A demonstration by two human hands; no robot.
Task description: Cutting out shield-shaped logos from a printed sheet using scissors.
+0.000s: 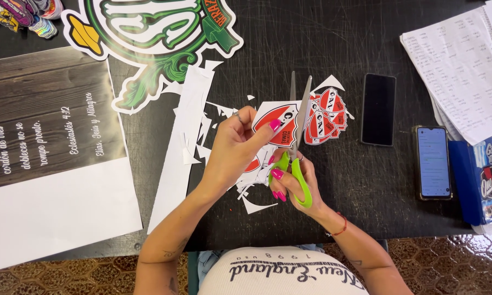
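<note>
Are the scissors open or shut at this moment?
Open: the scissors' two blades spread apart in a narrow V, tips separated, beside the red sticker.

We reach both bare forearms in from the near edge of the worktop. Our left hand [232,150] pinches with curled fingers, thumb on top; our right hand [295,183] is closed, its fingers threaded through loops.

Light: bright, even, from above.
Glare: pale sheen on the black table [322,38] beyond the scissors [299,143].
Shadows: faint.
Focus: sharp throughout.
</note>
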